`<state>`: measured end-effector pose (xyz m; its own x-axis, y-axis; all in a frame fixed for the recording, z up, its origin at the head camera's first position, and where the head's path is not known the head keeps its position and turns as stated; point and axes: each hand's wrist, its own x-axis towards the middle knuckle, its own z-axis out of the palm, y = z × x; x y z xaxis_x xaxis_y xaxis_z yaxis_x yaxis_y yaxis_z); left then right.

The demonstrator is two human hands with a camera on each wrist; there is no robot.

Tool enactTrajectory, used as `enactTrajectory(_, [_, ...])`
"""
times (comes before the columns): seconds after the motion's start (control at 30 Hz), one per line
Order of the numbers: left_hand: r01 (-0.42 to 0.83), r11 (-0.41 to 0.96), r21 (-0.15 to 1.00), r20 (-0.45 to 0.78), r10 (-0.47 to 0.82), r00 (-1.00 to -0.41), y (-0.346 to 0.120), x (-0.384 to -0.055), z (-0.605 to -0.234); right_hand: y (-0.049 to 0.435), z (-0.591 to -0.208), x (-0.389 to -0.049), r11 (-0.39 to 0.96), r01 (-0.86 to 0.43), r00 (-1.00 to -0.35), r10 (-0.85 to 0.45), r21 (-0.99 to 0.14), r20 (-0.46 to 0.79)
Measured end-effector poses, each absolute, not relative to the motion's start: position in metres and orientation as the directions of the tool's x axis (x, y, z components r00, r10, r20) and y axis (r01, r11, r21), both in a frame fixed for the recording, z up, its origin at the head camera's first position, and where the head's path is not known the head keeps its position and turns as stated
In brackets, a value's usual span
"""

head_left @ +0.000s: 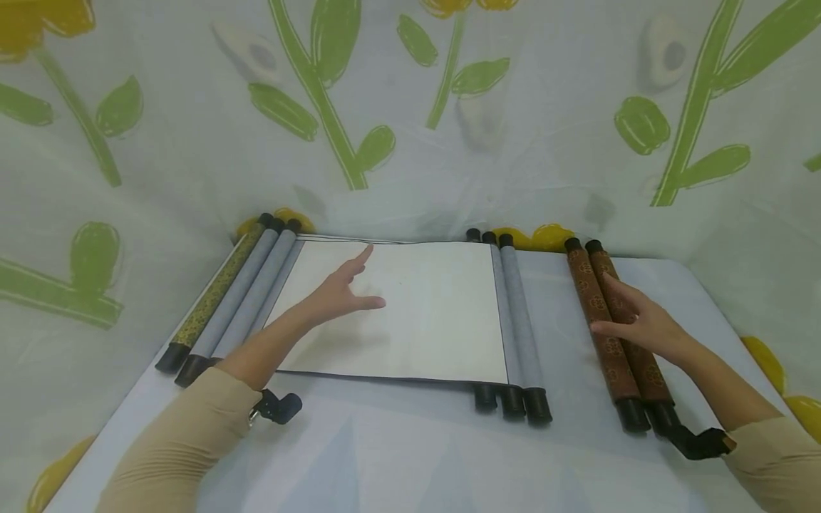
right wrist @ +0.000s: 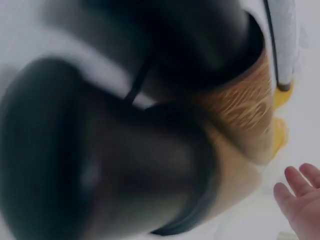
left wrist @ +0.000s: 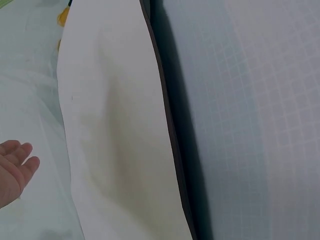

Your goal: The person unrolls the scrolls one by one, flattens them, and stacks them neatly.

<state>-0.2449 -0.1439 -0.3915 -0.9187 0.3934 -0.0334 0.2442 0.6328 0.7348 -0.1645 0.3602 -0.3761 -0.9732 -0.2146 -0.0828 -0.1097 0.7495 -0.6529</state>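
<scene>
My left hand (head_left: 336, 288) hovers over the blank cream sheet (head_left: 423, 313) of an unrolled scroll, with thumb and fingers spread and nothing between them. Its shadow falls on the paper. In the left wrist view the fingertips (left wrist: 31, 165) show at the left edge, beside the sheet (left wrist: 120, 125). On the right, my right hand (head_left: 648, 324) is over two brown patterned scrolls (head_left: 606, 342) lying rolled up side by side with black end knobs. Its thumb and fingers are parted across them. The right wrist view shows its fingers (right wrist: 296, 187) loosely extended, close to the brown rolls (right wrist: 240, 110).
At the left lie a yellow-green patterned roll (head_left: 214, 296) and grey rolls (head_left: 253, 303). Several grey rolls (head_left: 522, 320) with black knobs line the sheet's right side. All rest on a pale table (head_left: 398, 456) before a flower-printed cloth (head_left: 539, 164).
</scene>
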Motion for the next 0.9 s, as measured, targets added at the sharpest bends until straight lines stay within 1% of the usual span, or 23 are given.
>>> enactTrajectory(0.13, [0.262,0.627,0.734,-0.029,0.415,-0.909,-0.133,-0.244,-0.393,0.372,-0.384,-0.163,0.727,-0.137,-0.972,-0.23,-0.673,-0.051])
enactTrajectory(0.33, [0.315,0.598,0.737,-0.015,0.48,-0.877,-0.114,-0.242,-0.39,0.385,-0.397,-0.165,0.709,-0.186,-0.968,-0.25,-0.68,0.004])
enactTrajectory(0.6, [0.358,0.567,0.742,0.001,0.533,-0.846,-0.094,-0.241,-0.385,0.394,-0.402,-0.158,0.702,-0.108,-0.972,-0.225,-0.703,-0.075])
enactTrajectory(0.77, [0.377,0.556,0.74,0.014,0.549,-0.836,-0.084,-0.24,-0.384,0.397,-0.405,-0.157,0.74,-0.051,-0.969,-0.2,-0.671,-0.147])
enactTrajectory(0.9, [0.379,0.54,0.752,0.009,0.566,-0.824,-0.077,-0.238,-0.384,0.397,-0.41,-0.158,0.751,-0.027,-0.965,-0.191,-0.66,-0.178])
